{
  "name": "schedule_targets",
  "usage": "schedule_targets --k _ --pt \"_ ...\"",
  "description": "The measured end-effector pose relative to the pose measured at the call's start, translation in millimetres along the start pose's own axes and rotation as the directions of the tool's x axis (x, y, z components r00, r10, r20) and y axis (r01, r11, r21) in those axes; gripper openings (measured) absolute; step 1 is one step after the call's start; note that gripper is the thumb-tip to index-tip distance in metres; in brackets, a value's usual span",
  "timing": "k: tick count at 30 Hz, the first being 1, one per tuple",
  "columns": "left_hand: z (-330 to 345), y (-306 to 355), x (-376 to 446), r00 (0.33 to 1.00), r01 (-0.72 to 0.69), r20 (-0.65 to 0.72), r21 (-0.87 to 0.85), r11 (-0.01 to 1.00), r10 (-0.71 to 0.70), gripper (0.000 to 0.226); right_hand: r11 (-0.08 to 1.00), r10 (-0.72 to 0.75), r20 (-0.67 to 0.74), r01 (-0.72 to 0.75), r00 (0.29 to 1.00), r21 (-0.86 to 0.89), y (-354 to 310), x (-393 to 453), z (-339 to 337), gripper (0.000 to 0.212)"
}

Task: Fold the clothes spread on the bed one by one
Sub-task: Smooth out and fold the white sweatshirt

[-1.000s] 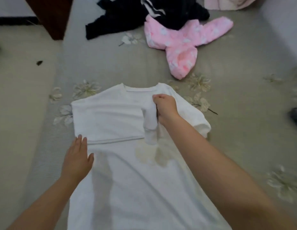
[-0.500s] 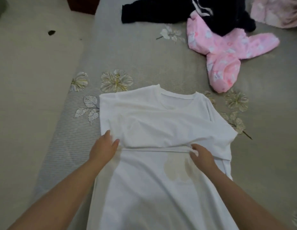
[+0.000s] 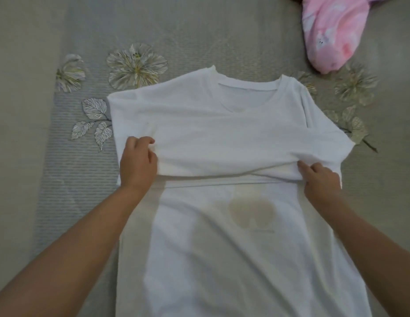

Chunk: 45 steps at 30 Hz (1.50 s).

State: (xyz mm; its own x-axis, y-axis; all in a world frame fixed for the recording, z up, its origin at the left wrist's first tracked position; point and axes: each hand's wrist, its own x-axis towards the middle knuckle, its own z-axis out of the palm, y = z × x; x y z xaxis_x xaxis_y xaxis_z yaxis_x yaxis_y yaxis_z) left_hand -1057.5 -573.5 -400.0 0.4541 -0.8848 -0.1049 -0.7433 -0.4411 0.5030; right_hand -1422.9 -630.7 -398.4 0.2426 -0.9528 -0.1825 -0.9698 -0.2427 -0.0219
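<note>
Covering the bed [image 3: 222, 30] is a grey-beige spread printed with pale flowers and leaves; all places here are given from the white T-shirt [image 3: 222, 124]. It lies flat mid-bed, collar away from the person, sleeves folded across its chest, a faint tan stain below the fold. At its left side the left hand [image 3: 137, 165] rests on the folded edge, fingers curled and pinching the cloth. At its right side the right hand [image 3: 320, 181] grips the fold's lower edge. Beyond its right shoulder lies a pink garment [image 3: 332, 33].
</note>
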Motion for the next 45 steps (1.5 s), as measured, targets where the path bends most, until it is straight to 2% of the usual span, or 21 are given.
schedule_targets --k 2,4,7,9,10,12,14,16,18,20,23,26,28,30,33,35,37,40,42,44,45 --pt "-8.7 -7.0 5.3 0.999 -0.036 -0.01 0.094 0.995 0.037 0.028 0.992 -0.129 -0.054 0.129 0.99 -0.001 4.7 -2.0 0.0 0.04" --pt "-9.8 -12.4 4.4 0.999 -0.028 0.051 0.207 0.978 0.017 0.021 0.977 -0.213 -0.079 0.212 0.974 -0.012 8.6 -5.9 3.8 0.038" --pt "1.7 -9.3 -8.8 0.991 -0.083 0.126 0.364 0.928 0.039 0.009 0.971 -0.235 -0.108 0.239 0.966 0.02 15.9 -14.9 14.2 0.05" --pt "9.1 1.5 -13.4 0.995 -0.039 0.103 0.411 0.911 -0.004 0.017 0.974 -0.211 -0.146 0.219 0.967 0.047 25.2 -22.2 18.5 0.051" --pt "12.5 10.0 -15.0 0.994 -0.045 0.109 0.415 0.909 0.0 0.025 0.98 -0.188 -0.178 0.197 0.966 0.038 31.5 -26.6 21.0 0.051" --pt "23.0 32.9 -18.3 0.974 -0.199 0.18 0.402 0.894 0.136 0.04 0.998 -0.058 -0.202 0.063 0.978 0.019 49.8 -34.1 24.4 0.05" --pt "36.9 63.1 -18.4 0.923 -0.343 0.296 0.349 0.872 0.244 0.042 0.99 0.123 -0.196 -0.108 0.973 0.087 67.3 -37.1 28.3 0.054" --pt "53.7 102.2 -14.3 0.857 -0.462 0.392 0.294 0.837 0.335 0.04 0.964 0.204 -0.221 -0.156 0.954 0.213 76.3 -38.2 36.8 0.058" --pt "79.9 149.4 -8.7 0.768 -0.59 0.45 0.224 0.776 0.455 0.037 0.931 0.275 -0.24 -0.196 0.931 0.307 80.3 -39.7 43.7 0.052" --pt "107.4 198.7 0.2 0.713 -0.641 0.489 0.164 0.749 0.503 0.035 0.881 0.366 -0.246 -0.249 0.898 0.403 77.8 -40.5 53.8 0.04" --pt "154.3 267.3 17.4 0.688 -0.647 0.504 0.101 0.756 0.522 0.029 0.81 0.444 -0.261 -0.259 0.857 0.527 76.4 -38.9 64.3 0.037" --pt "194.9 322.8 27.0 0.662 -0.631 0.618 0.153 0.76 0.425 0.036 0.816 0.469 -0.366 -0.236 0.804 0.527 76.0 -40.8 71.4 0.038" --pt "219.9 343.2 33.0 0.663 -0.605 0.703 0.3 0.737 0.258 0.05 0.8 0.477 -0.396 -0.201 0.785 0.565 76.6 -43.3 75.5 0.041" --pt "238.3 354.1 38.0 0.695 -0.553 0.712 0.439 0.708 0.102 0.067 0.775 0.474 -0.398 -0.157 0.785 0.612 78.3 -45.5 79.5 0.04" --pt "251.2 363.6 33.5 0.728 -0.373 0.68 0.502 0.78 -0.089 0.088 0.746 0.488 -0.391 -0.141 0.78 0.65 81.4 -46.7 82.0 0.039" --pt "252.1 367.0 31.0 0.728 -0.216 0.664 0.46 0.861 -0.172 0.096 0.752 0.497 -0.409 -0.144 0.765 0.644 81.1 -46.8 82.2 0.038" --pt "248.3 368.0 31.5 0.732 -0.147 0.663 0.376 0.915 -0.154 0.092 0.751 0.506 -0.43 -0.136 0.748 0.646 81.0 -47.3 82.3 0.037" --pt "244.9 371.4 29.3 0.75 -0.107 0.659 0.207 0.973 -0.058 0.047 0.759 0.506 -0.438 -0.142 0.743 0.635 81.0 -47.9 83.1 0.035" --pt "241.3 378.1 18.0 0.752 -0.213 0.658 0.299 0.93 -0.039 0.027 0.765 0.504 -0.433 -0.154 0.747 0.626 80.6 -48.5 83.0 0.036" --pt "237.7 378.2 12.0 0.758 -0.355 0.65 0.486 0.799 -0.059 0.044 0.756 0.5 -0.432 -0.135 0.751 0.64 81.1 -49.0 83.0 0.036" --pt "237.5 376.2 11.4 0.758 -0.353 0.646 0.526 0.774 -0.093 0.051 0.752 0.501 -0.431 -0.131 0.751 0.646 81.6 -49.1 82.6 0.036"
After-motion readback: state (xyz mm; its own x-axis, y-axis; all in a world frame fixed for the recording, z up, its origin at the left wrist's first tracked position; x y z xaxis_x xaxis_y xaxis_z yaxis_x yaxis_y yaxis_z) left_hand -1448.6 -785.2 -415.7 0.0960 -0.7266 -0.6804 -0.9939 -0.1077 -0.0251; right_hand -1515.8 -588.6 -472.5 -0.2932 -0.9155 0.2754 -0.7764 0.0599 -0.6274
